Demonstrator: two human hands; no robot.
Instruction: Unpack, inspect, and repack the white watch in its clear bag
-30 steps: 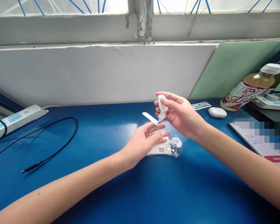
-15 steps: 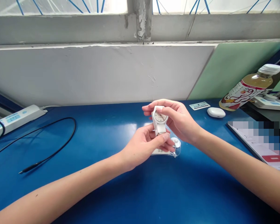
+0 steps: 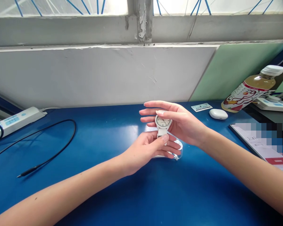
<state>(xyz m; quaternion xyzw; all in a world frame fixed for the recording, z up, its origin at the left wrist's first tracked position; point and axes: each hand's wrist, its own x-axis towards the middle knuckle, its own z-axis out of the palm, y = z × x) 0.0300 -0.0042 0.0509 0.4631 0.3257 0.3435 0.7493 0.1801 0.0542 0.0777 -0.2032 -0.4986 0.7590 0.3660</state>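
A white wristwatch (image 3: 163, 121) with a round dial is held up between both hands, a little above the table. My left hand (image 3: 147, 146) pinches its lower strap, thumb in front and fingers stretched out behind. My right hand (image 3: 179, 121) has its thumb laid across the top of the watch, with the other fingers extended behind it. The upper strap is hidden by that thumb. Below the hands lies a pale flat item (image 3: 163, 156), mostly covered by my left fingers. Beside it is a clear round plastic piece (image 3: 180, 150), partly hidden; what it is I cannot tell.
On the blue table (image 3: 103, 197), a black cable (image 3: 70, 138) curls at left near a white power strip (image 3: 19, 121). At right are a card (image 3: 201, 107), a white earbud case (image 3: 218, 114), a drink bottle (image 3: 250, 91) and a tablet-like screen (image 3: 254, 141).
The watch has shifted slightly right and down, its dial now facing me more. My right fingers have straightened and spread behind it. My left fingers have spread a little too.
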